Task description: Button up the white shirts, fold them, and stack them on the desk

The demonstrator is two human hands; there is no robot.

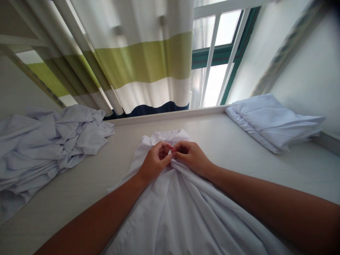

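Observation:
A white shirt (180,212) lies spread on the pale surface in front of me, its collar (167,135) at the far end. My left hand (156,159) pinches the shirt's cloth just below the collar, thumb and index finger together. Right beside it, my right hand (190,156) pinches the same spot, so the fingertips of both hands nearly meet. Folds fan out toward me from where the cloth is gripped. Whether a button sits between the fingertips is too small to make out.
To the left lies a crumpled heap of white garments (53,141). Folded white garments (273,118) are stacked at the right, against the wall. A low ledge (170,116) and white railing bars (211,60) edge the far side, with a striped curtain (143,60) behind.

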